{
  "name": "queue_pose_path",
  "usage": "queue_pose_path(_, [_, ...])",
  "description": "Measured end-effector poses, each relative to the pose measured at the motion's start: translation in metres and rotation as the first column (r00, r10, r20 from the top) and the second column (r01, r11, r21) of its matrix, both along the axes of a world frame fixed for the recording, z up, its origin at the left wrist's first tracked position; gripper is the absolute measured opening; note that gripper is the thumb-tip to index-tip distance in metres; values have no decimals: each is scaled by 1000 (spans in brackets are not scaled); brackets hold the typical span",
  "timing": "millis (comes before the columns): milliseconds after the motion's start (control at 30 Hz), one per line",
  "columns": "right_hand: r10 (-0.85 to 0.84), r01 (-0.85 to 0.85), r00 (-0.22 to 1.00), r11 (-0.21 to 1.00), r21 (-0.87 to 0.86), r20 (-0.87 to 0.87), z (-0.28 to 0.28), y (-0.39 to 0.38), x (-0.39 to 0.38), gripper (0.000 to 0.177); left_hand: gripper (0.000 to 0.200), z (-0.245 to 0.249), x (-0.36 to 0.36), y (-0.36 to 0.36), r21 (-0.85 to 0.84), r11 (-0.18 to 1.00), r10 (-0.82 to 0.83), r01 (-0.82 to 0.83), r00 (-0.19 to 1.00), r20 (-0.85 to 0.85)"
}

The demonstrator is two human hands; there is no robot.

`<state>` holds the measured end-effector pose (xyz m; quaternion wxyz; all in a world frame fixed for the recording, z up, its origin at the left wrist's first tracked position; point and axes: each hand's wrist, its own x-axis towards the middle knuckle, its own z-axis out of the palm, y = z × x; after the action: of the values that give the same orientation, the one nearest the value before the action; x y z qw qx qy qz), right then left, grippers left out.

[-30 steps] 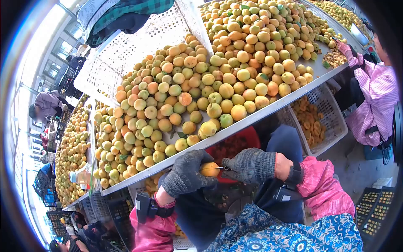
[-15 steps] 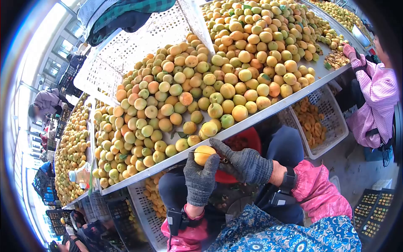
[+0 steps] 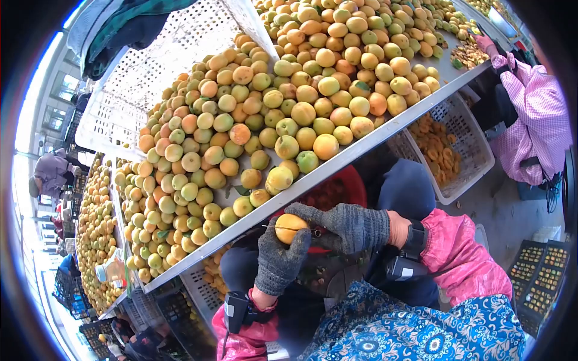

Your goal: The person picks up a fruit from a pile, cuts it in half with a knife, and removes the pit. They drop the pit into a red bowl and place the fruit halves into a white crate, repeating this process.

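Note:
My left hand (image 3: 280, 260), in a dark grey knitted glove, is closed around a yellow-orange apricot (image 3: 290, 228). A thin dark line runs across the fruit and sticks out a little past its left side. My right hand (image 3: 349, 227), gloved alike, is closed on a small thin metal tool (image 3: 316, 232) whose end shows at the apricot's right side. Its exact kind is hidden by the fingers. Both hands meet over my lap, just below the metal edge of a table heaped with apricots (image 3: 198, 156).
A red basin (image 3: 355, 188) stands under the table edge (image 3: 337, 168). White crates with apricot halves (image 3: 435, 150) are at right and below left. A white perforated crate (image 3: 165, 75) lies tipped on the table. At right sits a person in a pink checked sleeve (image 3: 533, 114); dark trays (image 3: 536, 283) lie lower right.
The view has shifted, so the table and fruit sit further left and higher. Both hands stay together on the same apricot, and the thin line across it now shows more plainly.

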<state>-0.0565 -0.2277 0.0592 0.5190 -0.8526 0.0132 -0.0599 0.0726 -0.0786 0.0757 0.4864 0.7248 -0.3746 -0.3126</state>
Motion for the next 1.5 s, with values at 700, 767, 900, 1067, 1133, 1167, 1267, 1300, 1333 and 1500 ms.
queue_pose_path(700, [18,-66,987,951,302,160,-18,-21,24,51,43,-4,30,5,68,972,-198,226,936,-290])
queue_pose_path(767, [-6,-61,972,958,280,234,-13,-22,25,45,47,-3,30,10,49,972,-212,228,952,-221])
queue_pose_path(900, [56,196,966,477,857,-252,12,-15,21,32,50,-11,24,22,-52,988,-155,147,964,-216])
queue_pose_path(1067, [28,191,966,590,785,-256,40,2,19,45,45,-20,8,31,-174,934,39,-311,574,-818])
queue_pose_path(1133, [-4,45,998,753,656,-64,33,20,23,57,49,-28,0,35,-219,865,4,-452,442,-897])
queue_pose_path(1167, [29,-56,998,782,621,54,33,30,30,61,49,-28,0,38,-223,857,7,-465,442,-897])
queue_pose_path(1267, [204,-242,917,968,-72,-342,66,45,32,69,48,-26,-6,47,-184,819,-169,-543,79,-982])
queue_pose_path(1300, [206,-247,914,966,-76,-350,67,47,31,69,48,-28,-8,52,-186,816,-174,-547,73,-982])
queue_pose_path(1333, [202,-262,918,955,-140,-340,68,49,30,68,48,-33,-9,59,-152,815,-124,-559,89,-988])
queue_pose_path(1500, [-47,41,997,994,105,64,41,47,32,37,51,-3,-32,75,-216,830,72,-514,483,-873])
